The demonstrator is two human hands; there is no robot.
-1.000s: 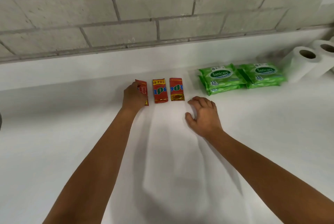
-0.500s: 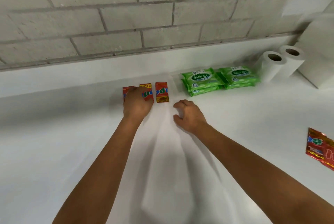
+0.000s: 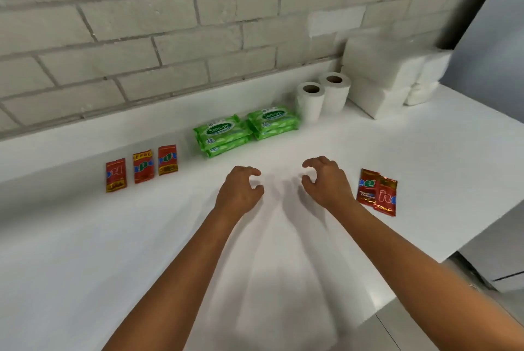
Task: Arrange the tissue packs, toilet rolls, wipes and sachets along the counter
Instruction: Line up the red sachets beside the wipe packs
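Three red sachets lie in a row near the wall: left sachet [image 3: 115, 174], middle sachet [image 3: 143, 166], right sachet [image 3: 168, 159]. Beside them sit two stacks of green wipes, one [image 3: 222, 135] and another [image 3: 272, 120]. Two toilet rolls [image 3: 310, 101] [image 3: 335, 92] stand upright, then white tissue packs [image 3: 385, 75] in the corner. Two more red sachets [image 3: 377, 191] overlap at the right. My left hand [image 3: 240, 189] and my right hand [image 3: 324, 180] hover over the counter, fingers curled apart, holding nothing. My right hand is just left of the loose sachets.
The white counter [image 3: 85, 251] ends at a front-right edge [image 3: 425, 271], with floor below. A grey brick wall [image 3: 170, 38] runs along the back. A grey panel [image 3: 493, 24] stands at the far right.
My left hand let go of the left sachet and drew back to the right. Both hands moved right, toward the loose sachets. The view swung right, showing the tissue packs.
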